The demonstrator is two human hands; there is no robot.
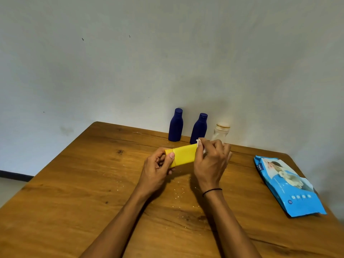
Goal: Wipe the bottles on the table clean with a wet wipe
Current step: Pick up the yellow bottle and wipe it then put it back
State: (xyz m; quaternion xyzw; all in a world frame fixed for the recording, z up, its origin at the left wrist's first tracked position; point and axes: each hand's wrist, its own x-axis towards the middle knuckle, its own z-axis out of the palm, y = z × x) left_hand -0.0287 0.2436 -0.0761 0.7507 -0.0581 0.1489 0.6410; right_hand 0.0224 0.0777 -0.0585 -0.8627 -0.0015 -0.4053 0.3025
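Note:
A yellow bottle [183, 155] lies sideways above the wooden table [78, 192], held between both hands. My left hand [158, 169] grips its capped end, thumb on top. My right hand [211, 162] covers the other end and presses a white wet wipe [199, 142] against it; only a small bit of the wipe shows. Two dark blue bottles [175, 125] [199, 128] and a pale translucent bottle [221, 132] stand upright at the table's far edge by the wall.
A blue wet wipe pack [286, 185] lies flat on the table at the right. Small crumbs or specks [178, 194] dot the wood under my hands. A grey wall rises behind the table; the floor shows at the left.

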